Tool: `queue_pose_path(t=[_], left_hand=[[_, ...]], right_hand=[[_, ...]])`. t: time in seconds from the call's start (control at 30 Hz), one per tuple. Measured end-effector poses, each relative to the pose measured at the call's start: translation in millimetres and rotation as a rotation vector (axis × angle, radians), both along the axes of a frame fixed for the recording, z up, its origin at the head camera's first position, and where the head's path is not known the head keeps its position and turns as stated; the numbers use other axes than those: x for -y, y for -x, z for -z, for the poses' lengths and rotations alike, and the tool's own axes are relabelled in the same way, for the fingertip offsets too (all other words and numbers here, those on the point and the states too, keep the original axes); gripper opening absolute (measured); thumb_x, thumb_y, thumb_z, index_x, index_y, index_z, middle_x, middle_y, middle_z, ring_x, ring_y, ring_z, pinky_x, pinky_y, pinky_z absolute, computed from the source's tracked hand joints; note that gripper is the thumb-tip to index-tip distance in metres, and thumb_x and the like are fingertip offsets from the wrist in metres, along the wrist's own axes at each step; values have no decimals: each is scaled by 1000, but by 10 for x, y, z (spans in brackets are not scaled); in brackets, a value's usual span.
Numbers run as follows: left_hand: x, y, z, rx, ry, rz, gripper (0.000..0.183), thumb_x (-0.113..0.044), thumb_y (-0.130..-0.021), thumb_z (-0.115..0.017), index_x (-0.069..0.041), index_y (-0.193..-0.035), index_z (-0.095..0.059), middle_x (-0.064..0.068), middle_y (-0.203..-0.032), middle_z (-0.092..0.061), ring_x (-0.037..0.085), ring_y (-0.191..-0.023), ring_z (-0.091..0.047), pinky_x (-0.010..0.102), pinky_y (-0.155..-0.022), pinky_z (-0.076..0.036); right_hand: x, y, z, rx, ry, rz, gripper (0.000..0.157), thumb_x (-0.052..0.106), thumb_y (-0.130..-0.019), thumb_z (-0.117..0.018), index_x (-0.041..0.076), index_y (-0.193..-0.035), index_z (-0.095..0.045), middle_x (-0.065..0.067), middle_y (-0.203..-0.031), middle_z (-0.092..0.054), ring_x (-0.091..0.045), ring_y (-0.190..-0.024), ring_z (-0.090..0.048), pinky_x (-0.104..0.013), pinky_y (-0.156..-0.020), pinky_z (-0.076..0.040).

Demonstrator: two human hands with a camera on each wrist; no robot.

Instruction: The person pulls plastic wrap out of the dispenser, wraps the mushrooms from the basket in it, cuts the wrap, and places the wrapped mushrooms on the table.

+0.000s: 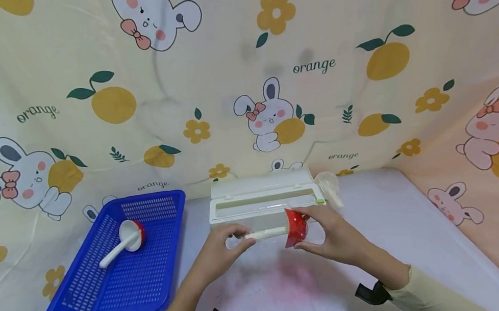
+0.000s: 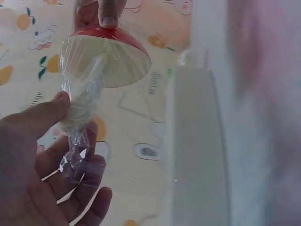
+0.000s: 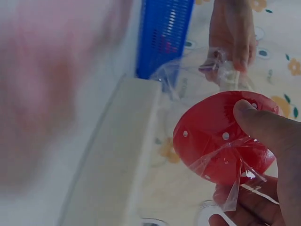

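Both hands hold a mushroom-shaped utensil with a white-spotted red cap (image 3: 211,136) and a pale handle (image 1: 267,233). Clear plastic film (image 2: 84,141) lies crinkled around it, gathered at the handle's end and loose over the cap. My left hand (image 1: 220,248) pinches the handle end between thumb and fingers. On the other side, my right hand (image 1: 334,233) grips the cap, thumb on its red face in the right wrist view. The utensil lies roughly level in front of a white film dispenser box (image 1: 248,224), whose lid stands up.
At the left is a blue perforated basket (image 1: 153,284), holding a second mushroom-shaped utensil (image 1: 115,253) with a red cap. A crumpled clear bundle (image 1: 329,187) lies by the box's right end. Behind the white-covered table (image 1: 378,233) hangs a printed cloth (image 1: 222,76).
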State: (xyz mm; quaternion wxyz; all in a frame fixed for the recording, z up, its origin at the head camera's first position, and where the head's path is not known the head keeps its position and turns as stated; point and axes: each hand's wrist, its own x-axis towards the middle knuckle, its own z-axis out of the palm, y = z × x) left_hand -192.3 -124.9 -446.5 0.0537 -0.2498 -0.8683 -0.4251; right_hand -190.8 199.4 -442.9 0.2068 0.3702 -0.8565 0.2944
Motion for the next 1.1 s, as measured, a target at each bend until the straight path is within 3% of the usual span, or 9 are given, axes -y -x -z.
queue_pose_path(t=[0.17, 0.33, 0.53, 0.63, 0.7, 0.87, 1.1], left_hand=[[-37, -9, 223, 49, 47, 0, 16, -35, -98, -80, -21, -107, -81, -14, -101, -73, 12, -98, -62, 47, -92, -54], [-75, -8, 361, 51, 67, -6, 22, -32, -96, -82, -17, -112, -80, -13, -96, -71, 14, -98, -62, 50, -95, -53], [-85, -29, 460, -58, 129, -18, 46, -31, -96, -83, -22, -140, -69, -15, -95, -69, 14, -97, -64, 41, -91, -51], [-86, -30, 490, -137, 165, 7, 39, -29, -98, -81, -23, -135, -73, -11, -96, -70, 16, -94, -64, 38, -87, -50], [-91, -29, 501, -146, 172, 18, 31, -27, -99, -79, -21, -129, -77, -9, -98, -71, 17, -94, -64, 36, -86, -50], [-111, -14, 538, -37, 161, -7, 25, -28, -101, -77, -18, -123, -78, -10, -101, -72, 18, -97, -63, 33, -86, -51], [-127, 99, 672, 69, 100, -10, 18, -26, -103, -75, -13, -115, -79, -4, -103, -72, 19, -97, -63, 39, -87, -53]], right_hand=[[-10, -23, 273, 17, 17, 7, 88, 20, -72, -103, 10, -147, -60, 2, -135, -67, -19, -114, -64, -41, -94, -59], [8, -35, 479, 49, 43, 35, 84, 20, -71, -103, 4, -142, -61, 1, -125, -68, -17, -111, -66, -38, -94, -58], [41, -38, 592, 90, 37, 66, 89, 20, -71, -103, 2, -146, -58, 1, -121, -65, -14, -108, -62, -37, -92, -60], [48, -41, 614, 109, 27, 78, 87, 21, -71, -103, 5, -145, -59, 3, -120, -62, -15, -110, -61, -38, -91, -60], [51, -38, 625, 124, 24, 83, 86, 21, -71, -103, 6, -144, -60, 3, -120, -62, -17, -111, -61, -39, -91, -60], [47, 13, 666, 177, 15, 78, 85, 20, -72, -103, 7, -144, -60, 0, -124, -63, -21, -112, -62, -40, -92, -60], [32, 154, 752, 295, -31, 81, 81, 27, -77, -100, 10, -146, -61, 4, -118, -61, -19, -105, -61, -40, -89, -58]])
